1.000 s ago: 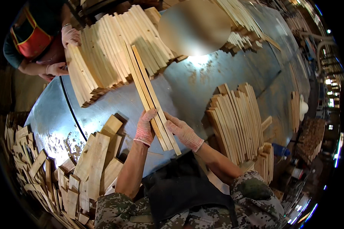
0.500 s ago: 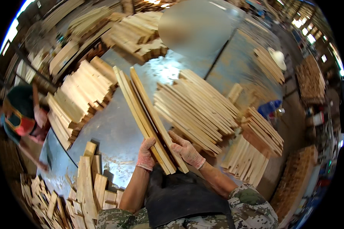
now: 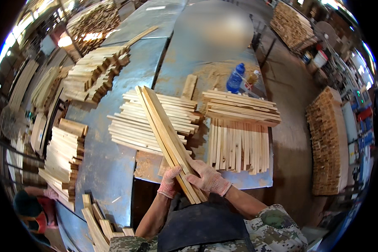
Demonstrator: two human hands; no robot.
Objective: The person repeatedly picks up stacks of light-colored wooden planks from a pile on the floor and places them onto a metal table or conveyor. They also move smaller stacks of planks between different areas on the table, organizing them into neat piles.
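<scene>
A few long pale wooden slats [image 3: 163, 128] slant up and away from my apron, lying side by side against one another. My left hand [image 3: 170, 181], in a knitted glove, is closed around their near left side. On the right, my gloved right hand [image 3: 208, 178] grips the same slats near their lower end. Beyond and beneath them, a spread row of slats [image 3: 128, 130] lies on the metal table [image 3: 103, 168]. To the right of my hands is another pile, with upper slats [image 3: 241, 110] laid crosswise over lower slats [image 3: 239, 147].
A blue bottle [image 3: 235, 78] stands behind the right pile. More wood stacks [image 3: 63, 151] line the table's left side, with loose boards [image 3: 98, 229] at the lower left. A co-worker [image 3: 35, 210] is at the left edge. A tall wood stack [image 3: 329, 143] stands on the floor at right.
My view has turned to the right, toward the crosswise pile. The slats in my hands, with a gap between them before, are now together. Both hands keep their grip.
</scene>
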